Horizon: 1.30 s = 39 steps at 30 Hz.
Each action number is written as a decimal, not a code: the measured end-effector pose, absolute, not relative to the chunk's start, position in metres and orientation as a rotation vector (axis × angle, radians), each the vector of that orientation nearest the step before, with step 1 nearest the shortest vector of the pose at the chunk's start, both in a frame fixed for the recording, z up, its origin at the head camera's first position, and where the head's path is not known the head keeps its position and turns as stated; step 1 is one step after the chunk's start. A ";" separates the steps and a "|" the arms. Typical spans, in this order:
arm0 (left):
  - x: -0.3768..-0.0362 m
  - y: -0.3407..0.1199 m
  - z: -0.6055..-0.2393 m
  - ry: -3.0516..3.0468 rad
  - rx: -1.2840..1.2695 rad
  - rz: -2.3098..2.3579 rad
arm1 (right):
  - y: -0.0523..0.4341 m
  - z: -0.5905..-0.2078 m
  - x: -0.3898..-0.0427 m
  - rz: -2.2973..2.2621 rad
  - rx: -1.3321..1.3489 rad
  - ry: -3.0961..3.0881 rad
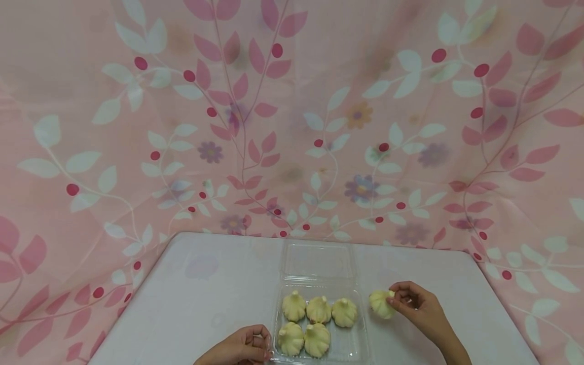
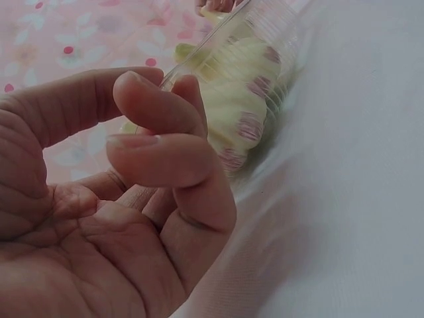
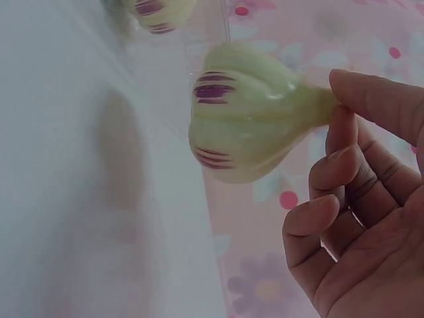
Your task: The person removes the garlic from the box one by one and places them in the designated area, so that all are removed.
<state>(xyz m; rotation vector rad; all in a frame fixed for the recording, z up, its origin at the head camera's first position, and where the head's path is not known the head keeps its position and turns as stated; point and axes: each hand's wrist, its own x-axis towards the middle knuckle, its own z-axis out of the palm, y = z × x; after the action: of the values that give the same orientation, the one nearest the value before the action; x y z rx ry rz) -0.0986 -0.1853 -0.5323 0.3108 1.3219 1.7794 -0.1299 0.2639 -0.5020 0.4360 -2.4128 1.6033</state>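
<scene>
White table (image 1: 201, 299): I log a pale tabletop with rounded far corners, set before a hanging backdrop.
Pink cloth (image 1: 137, 126): backdrop printed with leaves, berries and small flowers; it also drapes down on both sides of the table.
Left hand (image 1: 239, 347): I see it at the near edge, just left of the container, fingers curled inward. In the left wrist view the fingertips (image 2: 159, 106) lie against the container's clear wall; I cannot tell whether they pinch the rim or merely touch it.
Clear plastic container (image 1: 356, 344): hinged clamshell box, lying open at table centre, its lid (image 1: 319, 261) folded back flat on the far side.
Garlic bulbs in container (image 1: 318, 309): five pale yellow bulbs, stems up; three in the far row, two in the near row on the left, the near right spot bare.
Loose garlic bulb (image 1: 380, 303): sixth bulb, outside the container and just beside its right wall; in the right wrist view (image 3: 248, 122) it shows purple streaks and hangs clear of the table, tilted.
Right hand (image 1: 417, 306): I note it right of the container, thumb and forefinger pinching the loose bulb by its stem, remaining fingers loosely curled.
</scene>
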 end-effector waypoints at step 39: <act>-0.099 -0.186 -0.530 1.321 0.335 1.770 | 0.267 -0.521 -0.136 1.428 0.051 -2.584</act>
<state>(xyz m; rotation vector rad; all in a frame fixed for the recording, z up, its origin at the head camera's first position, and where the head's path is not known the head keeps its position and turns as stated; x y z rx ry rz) -0.0987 -0.1856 -0.5298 0.3348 1.3212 1.7696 -0.1359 0.2669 -0.5215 0.0509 -2.5839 1.4284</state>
